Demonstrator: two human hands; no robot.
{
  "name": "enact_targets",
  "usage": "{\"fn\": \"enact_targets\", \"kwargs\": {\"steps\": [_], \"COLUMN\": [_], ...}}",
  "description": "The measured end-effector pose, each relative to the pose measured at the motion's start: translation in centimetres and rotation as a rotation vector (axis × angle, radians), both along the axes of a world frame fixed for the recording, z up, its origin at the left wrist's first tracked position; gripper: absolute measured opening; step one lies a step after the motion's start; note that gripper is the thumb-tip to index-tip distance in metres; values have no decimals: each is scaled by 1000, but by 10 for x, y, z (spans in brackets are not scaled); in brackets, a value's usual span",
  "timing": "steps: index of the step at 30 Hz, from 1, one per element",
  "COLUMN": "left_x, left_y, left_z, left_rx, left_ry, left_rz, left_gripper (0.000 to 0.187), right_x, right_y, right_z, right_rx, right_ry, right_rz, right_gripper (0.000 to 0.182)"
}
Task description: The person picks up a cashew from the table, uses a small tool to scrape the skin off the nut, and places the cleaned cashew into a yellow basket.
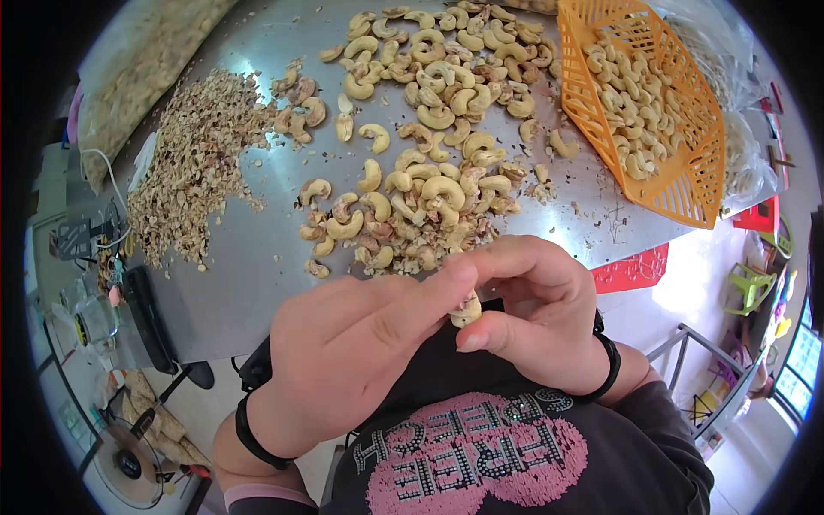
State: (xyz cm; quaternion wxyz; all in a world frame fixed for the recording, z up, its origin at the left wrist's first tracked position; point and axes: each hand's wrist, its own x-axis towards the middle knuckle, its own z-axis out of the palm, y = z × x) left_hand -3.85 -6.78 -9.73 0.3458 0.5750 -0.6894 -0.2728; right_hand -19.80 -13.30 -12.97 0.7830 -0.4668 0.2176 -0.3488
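Steel table (249, 283), near edge bare below cashew pile (429, 197). Left hand (352, 352) and right hand (541, 318) pinching cashew (466, 311), long axis roughly upright.

black wristbands (257, 442), dark shirt (515, 455), pink lettering

A steel table (257, 275) carries a loose spread of cashew kernels (429, 112), many with scraps of brown skin, beside a mound of peeled husk fragments (193, 163) at its left. An orange plastic basket (687, 184), tilted on the table's right edge, holds paler cleaned kernels (631, 103). A clear bag of nuts (142, 60) lies at the upper left corner. Below the table's left side stands a small fan (129, 463) on the floor; a red panel (635, 268) shows under the right edge.
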Motion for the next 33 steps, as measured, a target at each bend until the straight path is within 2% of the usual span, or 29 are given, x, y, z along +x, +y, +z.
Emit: {"fn": "enact_targets", "kwargs": {"steps": [2, 4, 5, 8, 10, 13, 16, 19, 22, 26, 28, 32, 33], "left_x": [0, 0, 0, 2, -1, 0, 2, 4, 6, 5, 5, 4, 3], "left_y": [1, -2, -2, -1, -2, -1, 0, 0, 0, 0, -1, -2, -2], "left_z": [-5, -13, -12, -6, -4, 0, -1, 5, 6, 4, 11, 7, 5], "left_rx": [-24, -237, -237, -197, -27, 103, 125, 187, 205, 191, 294, 244, 181], "left_ry": [-86, -127, -126, -218, 72, 213, 245, 244, 280, 326, 262, 242, 171], "left_rz": [5, 47, 46, 20, 78, 123, 122, 84, -5, -2, -4, -9, 0], "left_gripper": [37, 43, 43, 38, 34, 32, 36, 39, 38, 41, 43, 43, 43], "right_x": [1, 2, 2, 1, 1, -1, 0, 2, 1, 1, 1, 1, 1], "right_y": [0, 1, 1, 1, 1, -3, -6, -6, -7, -6, -5, -3, -3], "right_z": [0, 2, 1, -1, 1, 1, -2, -3, -2, -1, -3, 0, 0], "right_rx": [-35, -31, -31, -28, 17, 107, 97, 158, 176, 192, 142, 107, 71], "right_ry": [14, 18, 18, 38, 10, -18, -63, -135, -132, -94, -88, -65, -63], "right_rz": [2, -14, -14, -10, 23, 73, 81, 85, 110, 104, 91, 67, 67], "right_gripper": [32, 32, 32, 32, 33, 35, 35, 34, 34, 35, 34, 34, 33]}}
